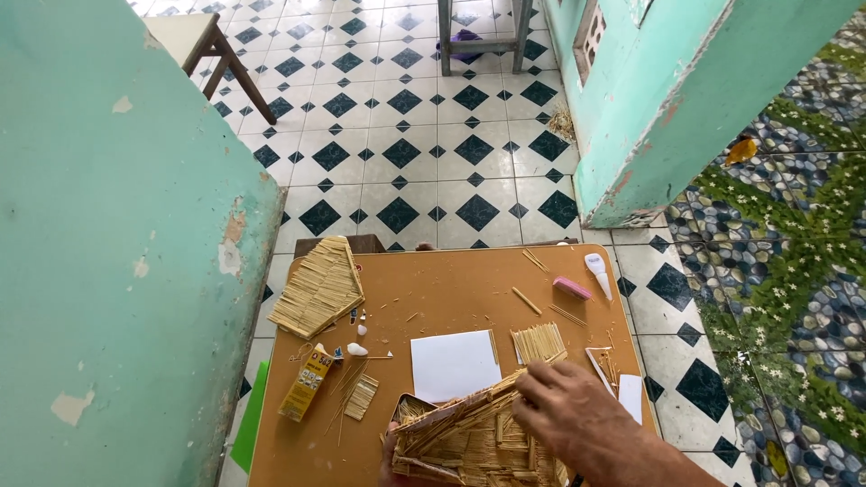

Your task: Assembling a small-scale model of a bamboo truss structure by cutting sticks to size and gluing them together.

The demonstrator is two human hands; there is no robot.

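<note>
1. Stick house (pixel 469 437): a model built of thin pale sticks, at the near edge of the table (pixel 451 284), just right of centre. Our right hand (pixel 564 410) lies on its sloped roof, fingers spread flat on the sticks, pressing more than gripping. Our left hand (pixel 390 455) shows only as fingertips at the near left corner of the model; we cannot tell how tightly it holds. We judge the model light, stiff and brittle, with glued joints that could crack if squeezed. It is best taken from below or by the firmer edge beams, with broad, gentle contact, not by single sticks.

2. Roof panel (pixel 318 289): a flat five-sided sheet of sticks, far left on the table, well apart from both hands.

3. White card (pixel 454 363): a plain square at the table's centre, just beyond the model.

4. Stick mat (pixel 538 343): a small row of joined sticks, right of the card, near our right hand.

5. Small mat (pixel 361 397): a shorter bundle, near left.

6. Yellow box (pixel 307 383): a narrow carton, near left edge.

7. Glue bottle (pixel 597 273): white, lying far right.

8. Pink block (pixel 572 289): just left of the bottle.

9. Paper scraps (pixel 629 394): white, at the right edge, beside our right wrist.

10. Loose sticks (pixel 526 300): scattered over the brown top.

11. Setting: a checked tile floor (pixel 406 135), a teal wall (pixel 117 234) at left, and a stool (pixel 203 45) far left.
</note>
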